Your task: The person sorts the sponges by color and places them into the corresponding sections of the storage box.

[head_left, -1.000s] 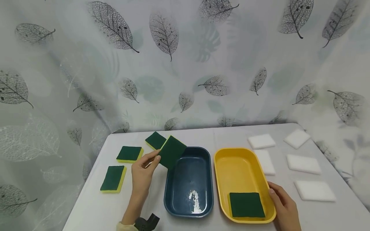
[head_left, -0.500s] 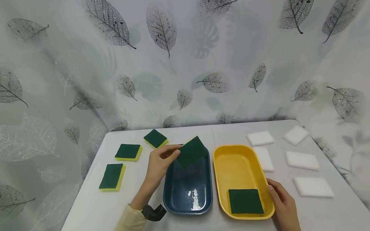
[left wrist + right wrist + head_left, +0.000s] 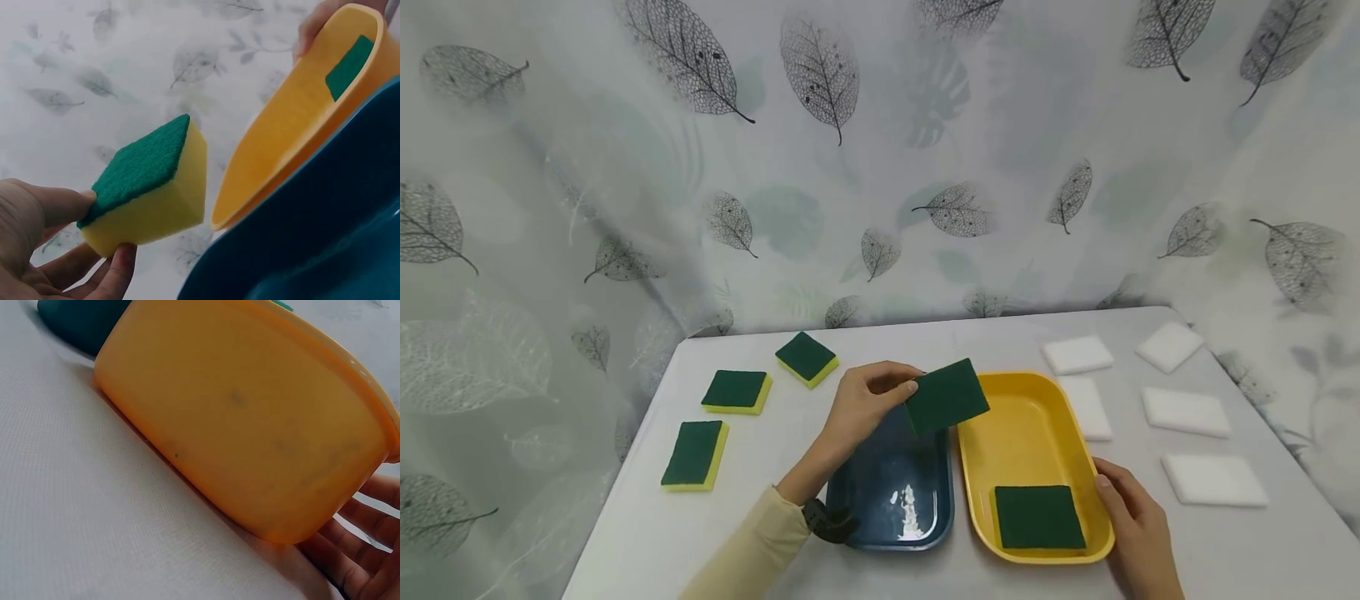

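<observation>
White tabletop (image 3: 767,462); left hand (image 3: 868,402) aloft

A person's left hand (image 3: 867,403) pinching a green sponge (image 3: 949,396) above neighbouring blue tray (image 3: 887,492) and yellow tray (image 3: 1026,442), right hand (image 3: 1138,523) touching the latter's side, a second sponge (image 3: 1039,517) lying inside it, three more sponges (image 3: 694,452) off left, five white blocks (image 3: 1186,412) over right.

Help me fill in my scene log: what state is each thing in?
Held sponge: in the air, green face showing in the head view
Left hand: pinching the held sponge
Yellow tray: open side up
Second sponge: flat in the yellow tray, green side up
Right hand: touching the yellow tray's outer side
Blue tray: open side up, partly hidden
Three loose sponges: flat, green side up
Five white pads: lying flat
</observation>
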Demonstrator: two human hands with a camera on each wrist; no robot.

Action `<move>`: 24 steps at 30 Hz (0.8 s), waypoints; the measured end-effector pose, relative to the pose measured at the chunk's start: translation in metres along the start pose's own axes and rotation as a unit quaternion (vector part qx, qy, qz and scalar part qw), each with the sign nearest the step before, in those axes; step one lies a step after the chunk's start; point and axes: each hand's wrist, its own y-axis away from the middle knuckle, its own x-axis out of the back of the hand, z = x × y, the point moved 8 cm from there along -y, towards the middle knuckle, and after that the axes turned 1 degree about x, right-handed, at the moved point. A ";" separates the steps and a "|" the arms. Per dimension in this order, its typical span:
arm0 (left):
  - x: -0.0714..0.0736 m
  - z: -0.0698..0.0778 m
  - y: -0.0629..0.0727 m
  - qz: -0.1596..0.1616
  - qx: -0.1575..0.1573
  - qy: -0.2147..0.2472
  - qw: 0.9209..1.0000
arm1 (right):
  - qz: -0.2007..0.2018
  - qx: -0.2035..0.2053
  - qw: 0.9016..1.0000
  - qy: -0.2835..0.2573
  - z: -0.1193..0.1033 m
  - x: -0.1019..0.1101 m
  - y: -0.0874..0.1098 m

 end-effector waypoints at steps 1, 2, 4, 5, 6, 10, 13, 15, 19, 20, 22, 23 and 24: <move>-0.004 0.000 -0.002 -0.007 0.003 0.002 1.000 | 0.000 -0.001 1.000 0.001 0.000 0.000 0.000; -0.009 0.000 -0.004 -0.014 0.006 0.004 1.000 | 0.000 -0.003 1.000 0.002 0.000 0.001 0.000; -0.017 0.000 -0.008 -0.029 0.012 0.009 0.999 | 0.002 -0.006 1.000 0.001 -0.001 0.001 0.001; -0.021 -0.001 -0.010 -0.036 0.016 0.010 0.999 | 0.002 -0.007 1.000 0.002 -0.001 0.001 0.001; -0.024 -0.001 -0.012 -0.043 0.016 0.011 0.999 | 0.003 -0.008 1.000 0.002 -0.001 0.001 0.001; -0.038 -0.004 -0.020 -0.067 0.021 0.002 0.998 | 0.006 -0.003 1.000 0.002 -0.005 0.001 0.002; -0.050 -0.009 -0.027 -0.087 0.028 0.008 0.996 | 0.011 0.005 1.000 0.004 -0.009 0.002 0.001; -0.058 -0.012 -0.031 -0.100 0.040 0.017 0.994 | 0.014 0.008 1.000 0.004 -0.011 0.002 0.000; -0.071 -0.016 -0.036 -0.120 0.056 0.020 0.991 | 0.012 0.006 1.000 0.002 -0.012 0.001 -0.002; -0.074 -0.016 -0.037 -0.123 0.057 0.015 0.991 | 0.011 0.003 1.000 0.001 -0.011 0.000 -0.001; -0.080 -0.017 -0.039 -0.130 0.054 0.003 0.990 | 0.008 -0.001 1.000 0.000 -0.010 0.000 -0.001; -0.083 -0.017 -0.039 -0.133 0.050 -0.008 0.990 | 0.006 -0.003 1.000 0.001 -0.010 0.000 0.000; -0.086 -0.018 -0.040 -0.136 0.047 -0.016 0.989 | 0.006 -0.003 1.000 0.002 -0.009 0.000 0.001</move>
